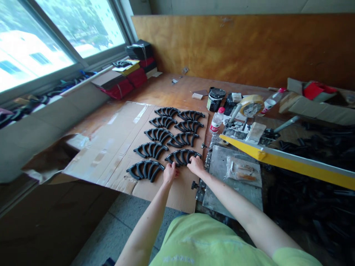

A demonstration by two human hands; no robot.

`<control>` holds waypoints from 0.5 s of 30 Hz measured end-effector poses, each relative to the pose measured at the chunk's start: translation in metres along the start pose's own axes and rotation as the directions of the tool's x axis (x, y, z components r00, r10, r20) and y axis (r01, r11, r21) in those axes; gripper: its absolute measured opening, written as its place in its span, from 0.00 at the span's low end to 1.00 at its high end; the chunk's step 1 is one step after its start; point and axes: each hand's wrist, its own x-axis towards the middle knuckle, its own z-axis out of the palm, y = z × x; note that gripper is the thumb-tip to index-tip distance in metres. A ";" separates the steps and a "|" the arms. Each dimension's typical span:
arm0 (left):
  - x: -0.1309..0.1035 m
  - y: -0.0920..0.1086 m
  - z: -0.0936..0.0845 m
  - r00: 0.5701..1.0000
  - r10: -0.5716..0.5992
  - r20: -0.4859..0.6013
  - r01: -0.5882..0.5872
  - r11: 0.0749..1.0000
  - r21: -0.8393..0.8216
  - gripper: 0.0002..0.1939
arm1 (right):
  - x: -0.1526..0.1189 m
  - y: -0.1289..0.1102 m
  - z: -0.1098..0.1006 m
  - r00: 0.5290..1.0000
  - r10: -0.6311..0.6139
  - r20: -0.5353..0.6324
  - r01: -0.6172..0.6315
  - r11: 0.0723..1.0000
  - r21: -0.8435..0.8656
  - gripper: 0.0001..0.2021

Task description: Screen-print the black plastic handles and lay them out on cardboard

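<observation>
Two columns of black fan-shaped rows of curved tubes lie on a flat cardboard sheet [111, 147]. My hands are at the nearest row of curved tubes [183, 157] in the right column. At its left end my left hand [170, 172] is closed, thumb and fingers together on a tube end. My right hand [195, 165] pinches the row's right end, its fingertips partly hidden. Left of my left hand lies another row of curved tubes [146, 170], untouched. A small black knob [194, 185] sits below my right hand.
To the right are a red-capped bottle [216, 120], a black-smeared tub [215, 99], a tape roll [252, 105] and a long yellow-edged bar [288, 160]. A metal plate [215, 192] lies beside my right forearm. Dark tubes [305, 207] are heaped far right. Folders [122, 87] stand by the window.
</observation>
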 end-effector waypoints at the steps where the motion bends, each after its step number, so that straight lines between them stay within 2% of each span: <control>1: 0.002 0.003 -0.002 1.000 0.008 -0.011 -0.008 1.000 0.005 0.16 | 0.000 -0.002 0.001 1.000 -0.013 -0.001 0.013 0.999 0.034 0.18; 5: 0.003 0.010 -0.006 0.999 0.046 -0.013 -0.046 0.999 0.015 0.15 | -0.011 -0.003 -0.006 0.996 -0.085 0.002 0.084 0.986 0.145 0.24; 7: -0.005 0.008 -0.005 0.998 0.062 0.002 -0.062 0.998 0.021 0.16 | -0.029 0.004 -0.015 0.990 -0.142 -0.014 0.142 0.970 0.198 0.25; 9: -0.019 0.000 -0.004 0.996 0.084 0.027 -0.085 0.996 0.029 0.17 | -0.054 0.018 -0.033 0.963 -0.260 -0.075 0.270 0.930 0.250 0.25; 11: -0.036 -0.012 -0.002 0.990 0.119 0.080 -0.122 0.992 0.036 0.19 | -0.079 0.041 -0.059 0.899 -0.430 -0.086 0.436 0.858 0.272 0.25; 12: -0.045 -0.019 -0.002 0.984 0.138 0.111 -0.142 0.989 0.035 0.20 | -0.089 0.058 -0.075 0.867 -0.494 -0.066 0.491 0.825 0.279 0.23; 13: -0.053 -0.025 -0.002 0.978 0.158 0.139 -0.163 0.986 0.027 0.21 | -0.097 0.077 -0.092 0.860 -0.507 -0.059 0.501 0.818 0.283 0.21; 14: -0.061 -0.030 -0.002 0.972 0.177 0.158 -0.181 0.983 0.012 0.23 | -0.104 0.100 -0.109 0.885 -0.458 -0.084 0.462 0.843 0.277 0.19; 15: -0.067 -0.034 -0.003 0.967 0.193 0.164 -0.195 0.981 -0.006 0.24 | -0.111 0.125 -0.126 0.928 -0.341 -0.152 0.370 0.892 0.258 0.16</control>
